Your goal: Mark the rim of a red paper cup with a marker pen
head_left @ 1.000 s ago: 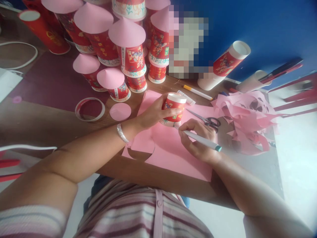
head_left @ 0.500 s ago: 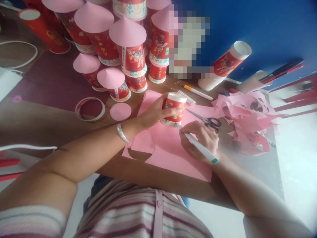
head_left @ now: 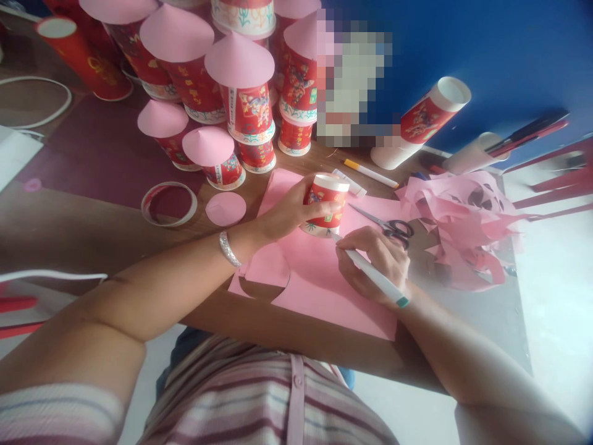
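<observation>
My left hand (head_left: 290, 210) grips a red printed paper cup (head_left: 325, 204) that stands upside down on a pink paper sheet (head_left: 319, 284). My right hand (head_left: 373, 262) is closed round a white pen with a teal end (head_left: 376, 277). The pen's tip touches the sheet right at the cup's rim. A round hole is cut out of the sheet's near left corner.
Several upturned red cups topped with pink paper cones (head_left: 238, 86) stand stacked at the back. A pink paper disc (head_left: 225, 208) and a tape ring (head_left: 169, 204) lie to the left. Scissors (head_left: 391, 227), a marker (head_left: 370, 173) and a heap of pink scraps (head_left: 458, 225) lie to the right.
My right hand has swung the pen's teal end down and toward me, with the tip staying at the cup's rim. Since half a second ago nothing has visibly moved.
</observation>
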### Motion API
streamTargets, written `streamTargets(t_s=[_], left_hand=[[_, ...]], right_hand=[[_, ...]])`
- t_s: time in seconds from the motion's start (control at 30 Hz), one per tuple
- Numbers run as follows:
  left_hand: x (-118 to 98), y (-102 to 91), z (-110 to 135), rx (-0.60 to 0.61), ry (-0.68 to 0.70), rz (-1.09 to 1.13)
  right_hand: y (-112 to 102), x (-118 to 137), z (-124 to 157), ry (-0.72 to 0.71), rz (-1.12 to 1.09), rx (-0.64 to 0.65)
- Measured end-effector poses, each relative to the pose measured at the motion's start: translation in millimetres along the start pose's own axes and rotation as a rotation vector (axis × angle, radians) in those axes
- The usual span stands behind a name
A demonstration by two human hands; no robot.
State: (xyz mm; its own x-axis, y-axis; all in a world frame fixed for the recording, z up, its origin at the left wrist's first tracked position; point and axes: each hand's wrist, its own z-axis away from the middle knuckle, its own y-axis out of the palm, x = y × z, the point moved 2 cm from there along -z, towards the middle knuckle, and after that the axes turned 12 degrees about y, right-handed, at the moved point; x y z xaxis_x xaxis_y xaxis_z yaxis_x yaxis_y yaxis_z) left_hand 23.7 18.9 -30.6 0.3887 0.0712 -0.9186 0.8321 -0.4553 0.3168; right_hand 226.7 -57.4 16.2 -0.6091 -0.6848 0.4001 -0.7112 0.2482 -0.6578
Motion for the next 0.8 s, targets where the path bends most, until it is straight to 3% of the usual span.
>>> streamTargets(t_s=[0.8], left_hand=[[-2.9, 2.4, -1.2, 0.0, 0.014, 0.007]], right_hand=[[1.4, 0.1, 1.1, 0.004, 0.014, -0.007]])
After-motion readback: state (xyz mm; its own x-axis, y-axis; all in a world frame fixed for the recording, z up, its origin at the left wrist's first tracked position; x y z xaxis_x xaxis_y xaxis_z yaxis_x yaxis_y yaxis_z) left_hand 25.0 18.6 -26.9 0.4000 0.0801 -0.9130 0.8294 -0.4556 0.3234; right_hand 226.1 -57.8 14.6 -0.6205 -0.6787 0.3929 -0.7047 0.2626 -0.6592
